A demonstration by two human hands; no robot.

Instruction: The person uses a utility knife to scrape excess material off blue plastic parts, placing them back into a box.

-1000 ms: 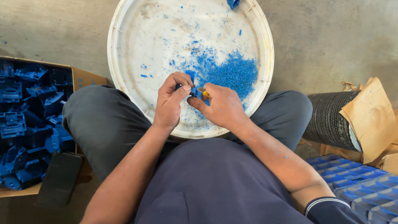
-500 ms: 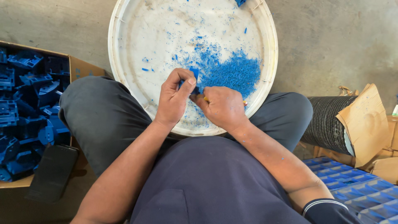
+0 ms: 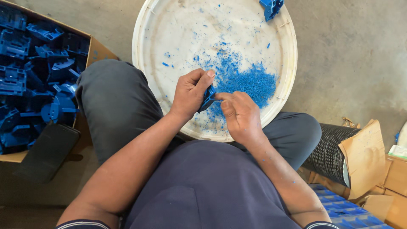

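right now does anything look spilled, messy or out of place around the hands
Yes. A heap of blue shavings lies loose in the white round tray, with bits scattered across it. A few blue specks cling to the right forearm. The left hand grips a small blue plastic part; the right hand works at it.

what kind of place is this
Likely a small workshop finishing moulded plastic parts, worked on a bare concrete floor. A cardboard box holds blue plastic parts, and blue shavings lie in a white tray.
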